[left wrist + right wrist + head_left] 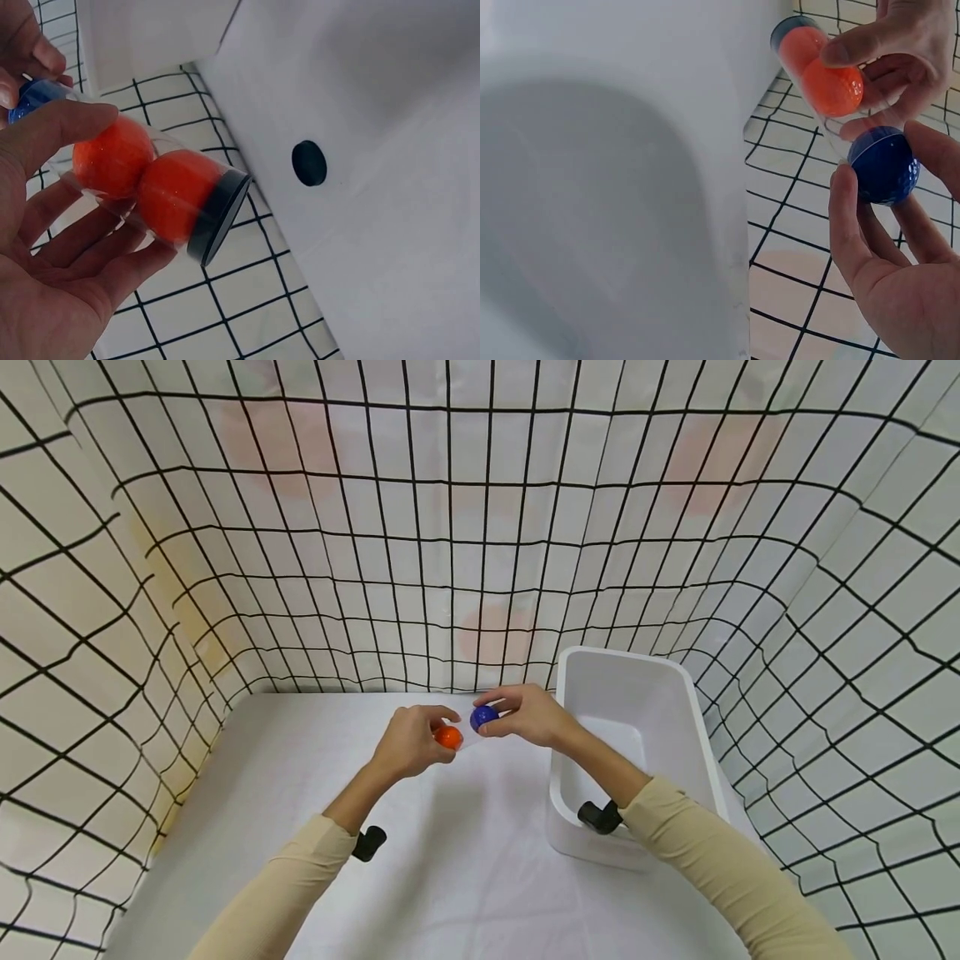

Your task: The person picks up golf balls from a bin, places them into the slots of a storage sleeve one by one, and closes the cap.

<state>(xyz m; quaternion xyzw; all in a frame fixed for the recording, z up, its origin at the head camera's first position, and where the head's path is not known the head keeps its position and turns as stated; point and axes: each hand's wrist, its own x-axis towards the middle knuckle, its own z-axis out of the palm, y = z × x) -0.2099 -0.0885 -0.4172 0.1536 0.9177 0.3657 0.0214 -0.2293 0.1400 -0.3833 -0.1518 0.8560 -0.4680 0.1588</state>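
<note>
Your left hand (412, 739) grips the clear tube (834, 129), your right hand (528, 717) pinches the blue ball (885, 169) at its end: seemingly mid-transfer, next requiring steady alignment.

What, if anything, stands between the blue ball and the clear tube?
Nothing visible: the right hand holds the blue ball at the clear tube's end opposite its dark cap; the orange balls sit farther in.

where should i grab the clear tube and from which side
Probably around the middle of the clear tube, from the person's left, thumb opposite fingers, much as the left hand grips it. Its body is straight and round, which suits a wrapped grip. The right hand holds the blue ball at the end opposite the black end, so keep that clear.
</note>
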